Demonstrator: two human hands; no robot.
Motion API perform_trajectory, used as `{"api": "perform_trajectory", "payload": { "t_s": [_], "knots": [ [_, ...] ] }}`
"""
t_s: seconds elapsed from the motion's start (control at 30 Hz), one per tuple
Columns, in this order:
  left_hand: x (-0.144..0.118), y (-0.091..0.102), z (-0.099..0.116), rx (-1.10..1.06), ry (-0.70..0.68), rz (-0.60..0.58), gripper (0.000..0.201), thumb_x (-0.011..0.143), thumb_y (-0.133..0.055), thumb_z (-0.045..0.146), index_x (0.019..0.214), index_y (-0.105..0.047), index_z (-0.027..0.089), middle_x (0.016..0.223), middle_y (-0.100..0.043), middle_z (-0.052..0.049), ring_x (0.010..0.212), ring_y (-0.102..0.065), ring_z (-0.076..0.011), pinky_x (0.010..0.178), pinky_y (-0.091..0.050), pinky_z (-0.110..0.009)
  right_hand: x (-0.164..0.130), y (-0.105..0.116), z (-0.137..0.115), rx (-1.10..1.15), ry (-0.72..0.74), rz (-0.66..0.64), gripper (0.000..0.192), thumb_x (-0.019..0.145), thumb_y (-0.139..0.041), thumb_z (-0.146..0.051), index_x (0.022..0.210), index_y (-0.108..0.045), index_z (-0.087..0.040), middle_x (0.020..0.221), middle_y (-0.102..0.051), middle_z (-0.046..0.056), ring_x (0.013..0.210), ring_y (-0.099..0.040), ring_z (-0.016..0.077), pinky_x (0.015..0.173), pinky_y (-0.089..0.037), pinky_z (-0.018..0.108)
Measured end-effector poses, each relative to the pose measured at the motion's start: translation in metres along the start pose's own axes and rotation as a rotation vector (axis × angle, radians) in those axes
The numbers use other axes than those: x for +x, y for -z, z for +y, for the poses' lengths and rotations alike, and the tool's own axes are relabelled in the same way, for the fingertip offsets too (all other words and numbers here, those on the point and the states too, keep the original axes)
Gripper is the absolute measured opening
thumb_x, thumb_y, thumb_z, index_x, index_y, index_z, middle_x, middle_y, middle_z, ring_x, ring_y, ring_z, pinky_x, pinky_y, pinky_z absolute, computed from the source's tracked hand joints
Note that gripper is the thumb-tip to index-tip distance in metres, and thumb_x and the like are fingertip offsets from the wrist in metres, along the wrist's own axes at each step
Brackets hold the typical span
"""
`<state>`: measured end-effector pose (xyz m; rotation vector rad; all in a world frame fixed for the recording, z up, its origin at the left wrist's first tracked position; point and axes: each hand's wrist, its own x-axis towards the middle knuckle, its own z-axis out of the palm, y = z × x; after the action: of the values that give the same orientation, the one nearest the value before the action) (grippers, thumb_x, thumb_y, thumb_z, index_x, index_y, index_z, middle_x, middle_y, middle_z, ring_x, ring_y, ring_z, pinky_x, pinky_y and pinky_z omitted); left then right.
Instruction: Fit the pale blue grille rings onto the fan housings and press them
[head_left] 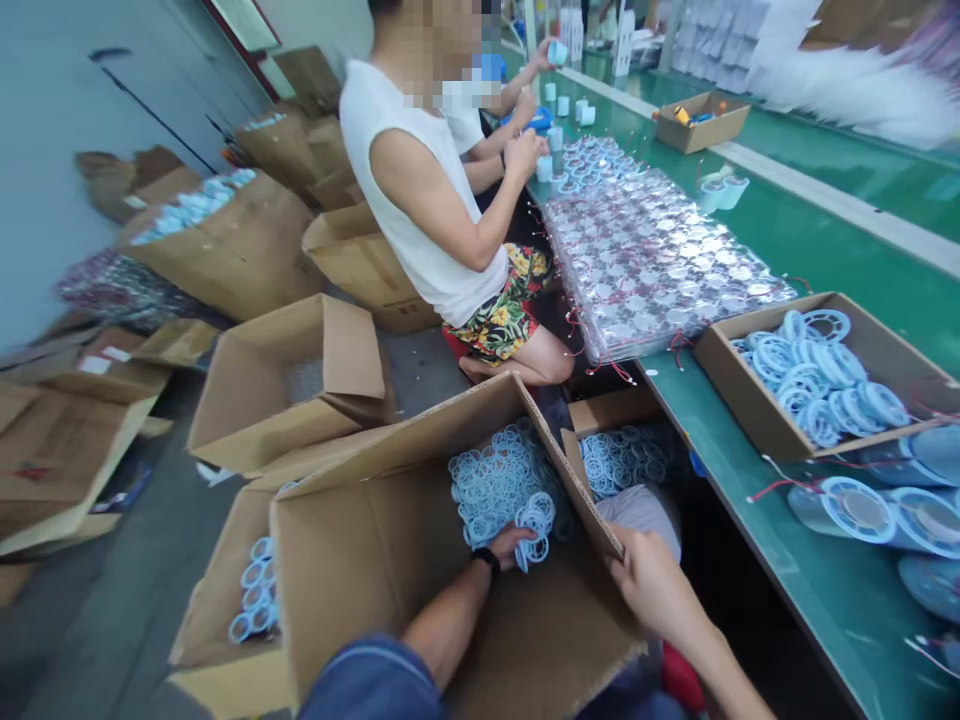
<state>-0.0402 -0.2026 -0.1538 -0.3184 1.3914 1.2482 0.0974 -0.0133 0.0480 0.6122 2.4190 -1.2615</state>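
My left hand (511, 545), with a dark band at the wrist, reaches deep into a large open cardboard box (337, 560). Its fingers are closed on a small bunch of light-blue plastic rings (537, 520). Beneath and beyond it, many more such rings (487, 480) cover the far part of the box floor. My right hand (649, 575) grips the top edge of the box's right wall, thumb and fingers on either side of the cardboard.
At right, a green workbench (795, 560) carries a shallow carton (739, 400) of blue rings, blue cylinders (847, 510) with wires and a plastic-wrapped stack (660, 260). A co-worker (420, 190) sits ahead. More cartons (262, 380) stand at left; one (600, 410) sits under the bench edge.
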Motion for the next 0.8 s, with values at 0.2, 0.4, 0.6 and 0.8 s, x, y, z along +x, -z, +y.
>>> {"api": "perform_trajectory", "payload": {
  "t_s": [0.2, 0.4, 0.6, 0.8],
  "knots": [
    [-0.049, 0.002, 0.028, -0.044, -0.123, 0.087, 0.018, 0.096, -0.066, 0.031, 0.101, -0.066, 0.013, 0.085, -0.068, -0.001, 0.064, -0.064, -0.0113, 0.059, -0.056, -0.026, -0.005, -0.002, -0.004, -0.061, 0.044, 0.076, 0.034, 0.078, -0.051, 0.002, 0.092, -0.075, -0.018, 0.087, -0.079, 0.008, 0.088, -0.074, 0.0215, 0.073, -0.043, 0.023],
    [-0.149, 0.0, 0.047, -0.062, -0.291, 0.107, 0.051, 0.044, -0.101, 0.03, 0.081, -0.069, 0.015, 0.073, -0.076, -0.002, 0.061, -0.068, -0.0172, 0.059, -0.055, -0.028, -0.006, -0.002, 0.0, -0.101, 0.052, 0.128, 0.02, 0.089, -0.058, -0.004, 0.093, -0.073, -0.017, 0.088, -0.077, 0.003, 0.087, -0.072, 0.0172, 0.081, -0.05, 0.028],
    [-0.224, -0.049, 0.122, 0.088, -0.417, 0.084, 0.052, 0.044, -0.098, 0.029, 0.087, -0.073, 0.013, 0.076, -0.078, -0.006, 0.072, -0.074, -0.027, 0.068, -0.059, -0.033, -0.005, -0.005, 0.009, -0.112, 0.008, 0.127, 0.018, 0.098, -0.063, -0.031, 0.105, -0.069, -0.015, 0.107, -0.072, 0.005, 0.098, -0.07, 0.0191, 0.09, -0.057, 0.04],
    [-0.215, -0.205, 0.232, 0.568, -0.753, -0.224, 0.036, 0.083, -0.079, 0.036, 0.106, -0.069, 0.012, 0.093, -0.074, -0.008, 0.078, -0.071, -0.0199, 0.073, -0.06, -0.035, -0.012, -0.006, 0.008, -0.134, -0.032, 0.135, 0.022, 0.098, -0.064, -0.032, 0.111, -0.067, -0.015, 0.112, -0.07, 0.006, 0.101, -0.069, 0.0203, 0.089, -0.058, 0.04]
  ]
}}
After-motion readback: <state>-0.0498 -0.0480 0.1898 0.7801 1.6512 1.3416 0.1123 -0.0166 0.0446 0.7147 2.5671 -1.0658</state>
